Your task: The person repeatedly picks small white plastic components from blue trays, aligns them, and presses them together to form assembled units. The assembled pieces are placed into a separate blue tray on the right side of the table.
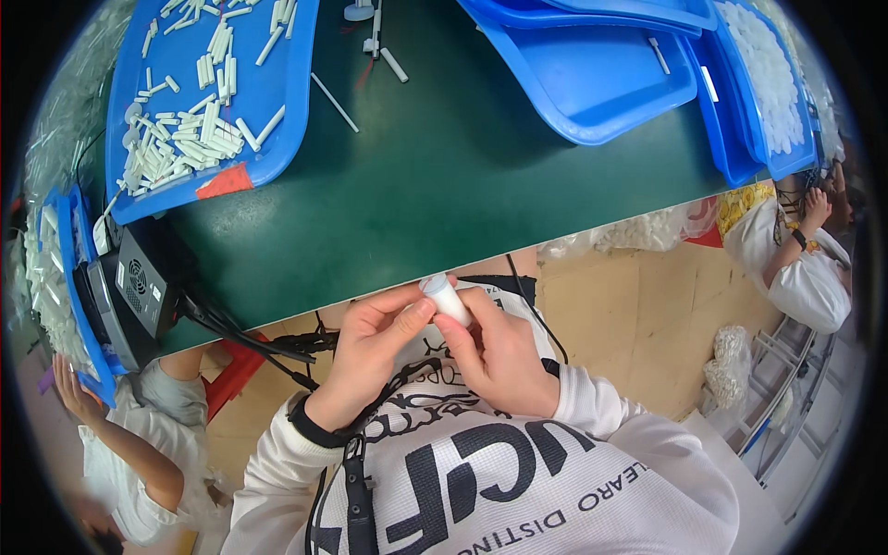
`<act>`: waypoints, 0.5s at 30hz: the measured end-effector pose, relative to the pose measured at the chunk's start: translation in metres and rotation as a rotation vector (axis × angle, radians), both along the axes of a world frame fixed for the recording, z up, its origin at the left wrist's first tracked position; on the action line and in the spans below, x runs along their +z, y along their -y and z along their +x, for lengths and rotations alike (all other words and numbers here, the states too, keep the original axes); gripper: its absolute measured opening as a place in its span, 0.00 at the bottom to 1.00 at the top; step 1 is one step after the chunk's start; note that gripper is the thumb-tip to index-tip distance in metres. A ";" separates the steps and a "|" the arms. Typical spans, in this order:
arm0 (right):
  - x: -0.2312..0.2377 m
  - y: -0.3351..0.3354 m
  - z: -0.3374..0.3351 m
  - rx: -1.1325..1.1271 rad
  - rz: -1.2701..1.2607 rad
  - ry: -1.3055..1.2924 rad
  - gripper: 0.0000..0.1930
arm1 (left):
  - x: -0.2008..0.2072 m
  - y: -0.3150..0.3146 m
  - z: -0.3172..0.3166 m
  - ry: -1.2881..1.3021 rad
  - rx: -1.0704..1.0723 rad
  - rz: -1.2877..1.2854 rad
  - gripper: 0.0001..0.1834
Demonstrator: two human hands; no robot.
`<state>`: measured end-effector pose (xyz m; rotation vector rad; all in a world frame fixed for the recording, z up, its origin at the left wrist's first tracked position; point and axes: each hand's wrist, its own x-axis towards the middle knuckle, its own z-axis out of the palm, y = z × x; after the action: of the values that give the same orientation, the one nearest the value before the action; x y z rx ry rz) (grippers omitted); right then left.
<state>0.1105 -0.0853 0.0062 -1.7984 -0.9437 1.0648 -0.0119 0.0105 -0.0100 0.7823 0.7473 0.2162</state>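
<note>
Just off the near edge of the green table, in front of my body, a small white cylinder (450,303) with a pale, translucent round end is pinched between both hands. My left hand (375,338) has its thumb and fingertips closed at the upper end, near the translucent part. My right hand (504,350) wraps round the lower side, its thumb along the cylinder and its fingers behind. The fingertips behind the cylinder are partly hidden. Nearest on the table beyond are a thin white stick (334,102) and a short white tube (394,66).
A blue tray (301,102) of white tubes stands at the far left of the green table (388,203). Stacked blue trays (592,129) sit at the far right. A black box (143,287) with cables is on the left. Co-workers' hands (76,393) show at both sides.
</note>
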 end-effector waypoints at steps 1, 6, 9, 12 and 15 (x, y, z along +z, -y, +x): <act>0.001 0.000 0.001 -0.006 0.012 0.027 0.09 | 0.000 0.000 0.001 0.014 -0.011 -0.029 0.16; 0.004 -0.002 0.004 -0.005 0.051 0.138 0.08 | -0.003 0.002 0.003 0.030 0.017 -0.089 0.16; 0.008 -0.002 0.003 0.051 0.056 0.155 0.09 | -0.004 -0.001 0.003 0.060 0.031 -0.076 0.15; 0.010 -0.004 0.005 0.010 0.009 0.110 0.09 | 0.005 0.000 0.005 0.054 0.066 -0.117 0.15; 0.011 -0.001 0.019 0.086 0.036 0.197 0.10 | 0.018 0.001 0.008 0.070 0.098 -0.189 0.16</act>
<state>0.1299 -0.0841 0.0173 -1.8715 -1.1604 0.9283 -0.0038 0.0092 0.0079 0.5571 0.7291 0.2561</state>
